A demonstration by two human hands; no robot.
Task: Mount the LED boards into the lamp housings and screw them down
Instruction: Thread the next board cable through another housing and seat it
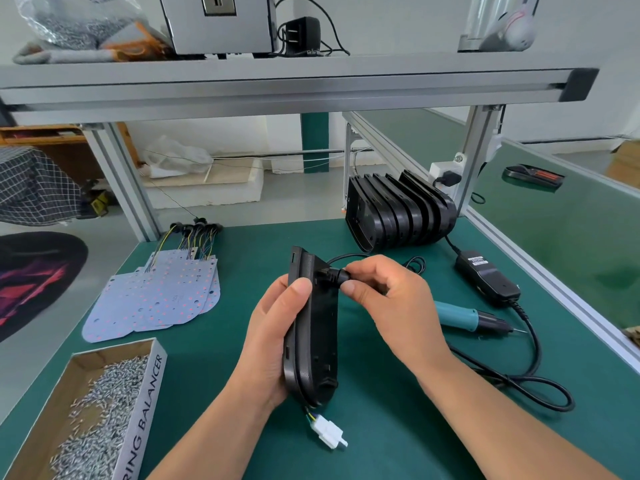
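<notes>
One lamp housing (311, 341) stands on edge above the green table (214, 368). The left hand (270, 341) grips its left edge, thumb pressed near the top. The right hand (391, 299) pinches a black plug (334, 274) at its upper side. A white connector (329, 434) dangles below. LED boards (162, 299) lie left, and spare housings (398, 213) stand behind.
</notes>
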